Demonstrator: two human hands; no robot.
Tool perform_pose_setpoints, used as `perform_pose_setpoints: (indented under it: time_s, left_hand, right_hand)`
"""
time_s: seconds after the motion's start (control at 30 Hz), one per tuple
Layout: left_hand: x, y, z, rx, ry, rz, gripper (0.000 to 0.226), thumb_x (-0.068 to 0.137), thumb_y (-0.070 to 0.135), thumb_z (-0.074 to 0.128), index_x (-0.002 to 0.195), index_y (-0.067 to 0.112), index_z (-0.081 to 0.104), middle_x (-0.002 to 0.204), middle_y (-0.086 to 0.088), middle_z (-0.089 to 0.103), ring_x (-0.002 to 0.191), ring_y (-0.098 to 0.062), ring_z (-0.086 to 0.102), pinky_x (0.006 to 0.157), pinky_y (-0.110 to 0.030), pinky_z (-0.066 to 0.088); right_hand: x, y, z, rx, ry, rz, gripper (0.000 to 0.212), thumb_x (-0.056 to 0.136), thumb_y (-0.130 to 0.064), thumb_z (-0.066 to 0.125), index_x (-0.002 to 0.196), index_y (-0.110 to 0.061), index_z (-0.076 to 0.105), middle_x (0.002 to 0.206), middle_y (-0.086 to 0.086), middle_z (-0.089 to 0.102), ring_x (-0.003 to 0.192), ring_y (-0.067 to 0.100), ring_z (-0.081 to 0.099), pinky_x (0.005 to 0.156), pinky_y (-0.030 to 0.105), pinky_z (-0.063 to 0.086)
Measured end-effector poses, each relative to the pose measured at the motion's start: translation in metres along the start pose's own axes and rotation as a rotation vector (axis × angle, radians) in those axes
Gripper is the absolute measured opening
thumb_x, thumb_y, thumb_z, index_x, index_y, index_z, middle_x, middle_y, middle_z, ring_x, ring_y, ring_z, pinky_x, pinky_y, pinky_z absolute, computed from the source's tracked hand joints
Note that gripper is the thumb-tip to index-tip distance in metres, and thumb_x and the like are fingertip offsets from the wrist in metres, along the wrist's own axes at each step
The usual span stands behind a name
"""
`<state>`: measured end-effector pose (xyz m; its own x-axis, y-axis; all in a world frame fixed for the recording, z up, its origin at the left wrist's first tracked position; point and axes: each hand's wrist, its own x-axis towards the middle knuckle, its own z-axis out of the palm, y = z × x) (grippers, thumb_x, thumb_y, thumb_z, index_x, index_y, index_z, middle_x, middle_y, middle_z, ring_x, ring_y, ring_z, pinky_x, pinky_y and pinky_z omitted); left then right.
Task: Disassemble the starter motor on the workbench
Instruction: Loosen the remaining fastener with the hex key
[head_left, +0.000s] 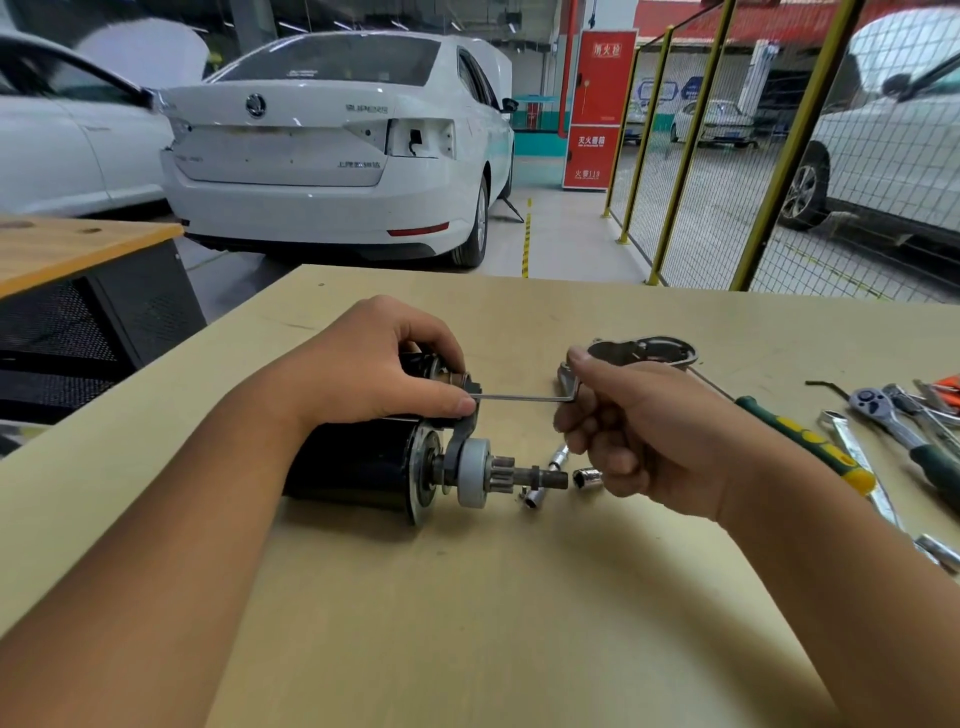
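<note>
- The starter motor (363, 467) lies on its side on the desk (467, 597), its black body to the left and its shaft with the small pinion gear (503, 464) pointing right
- The left hand (363, 364) rests over the top of the starter motor, fingers curled round the upper black cylinder, the thumb (441, 402) pressed on the dark lever piece at the motor's right end
- A thin hex key (524, 398) runs level from that upper right end of the starter motor to the right, its bent end inside the right hand
- Just right of the starter motor's shaft tip lie small sockets: one (532, 499) below the tip, one (558, 457) a little above it, and a wider socket (588, 477) beside the right hand
- The right hand (634, 426), right of the starter motor, has its fingers closed round the short arm of the hex key
- A grey metal end housing (644, 351) sits behind the right hand, up and right of the starter motor, apart from it
- Further right of the starter motor lie a green and yellow handled screwdriver (805, 441), a ratchet (883, 415) and a flat wrench (852, 457), near the desk's right edge
- Beyond the desk, behind the starter motor, stands a white car (332, 145)
</note>
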<state>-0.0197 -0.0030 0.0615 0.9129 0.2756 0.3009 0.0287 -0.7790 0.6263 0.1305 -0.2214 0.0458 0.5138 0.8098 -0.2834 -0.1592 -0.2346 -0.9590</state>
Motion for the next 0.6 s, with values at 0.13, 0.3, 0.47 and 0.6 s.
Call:
perform_pose_setpoints:
  time_s: [0.13,0.3,0.47,0.6]
  left_hand:
    - [0.0,0.001,-0.001,0.005,0.001,-0.002,0.02,0.072,0.03,0.095,0.085,0.03,0.08,0.083,0.006,0.074,0.076,-0.015,0.068,0.071,-0.033,0.054]
    - [0.0,0.0,-0.002,0.009,-0.003,-0.001,0.027,0.064,0.043,0.093,0.085,0.032,0.078,0.082,0.007,0.074,0.075,-0.014,0.068,0.069,-0.031,0.055]
    - [0.001,-0.001,-0.002,0.025,-0.007,0.0,0.031,0.061,0.05,0.087,0.085,0.033,0.078,0.082,0.01,0.073,0.075,-0.012,0.068,0.069,-0.027,0.054]
    - [0.002,-0.003,0.0,0.023,0.001,0.014,0.03,0.062,0.049,0.087,0.085,0.033,0.077,0.082,0.011,0.073,0.073,-0.013,0.067,0.067,-0.026,0.053]
  right_hand:
    - [0.002,0.001,-0.004,0.048,-0.077,-0.091,0.046,0.076,-0.053,0.071,0.074,-0.007,0.071,0.067,0.01,0.059,0.041,0.012,0.038,0.038,0.02,0.033]
    - [0.004,0.005,-0.013,-0.134,-0.105,-0.317,0.024,0.076,-0.027,0.079,0.083,-0.005,0.076,0.07,0.015,0.067,0.046,0.016,0.049,0.044,0.027,0.041]
    - [0.008,0.009,-0.008,-0.723,0.257,-0.651,0.006,0.077,-0.02,0.086,0.08,-0.021,0.08,0.061,-0.005,0.067,0.046,0.008,0.055,0.048,0.029,0.049]
    - [0.009,0.01,-0.005,-0.419,0.158,-0.434,0.045,0.091,-0.05,0.065,0.08,-0.008,0.076,0.067,0.012,0.068,0.048,0.021,0.048,0.043,0.029,0.038]
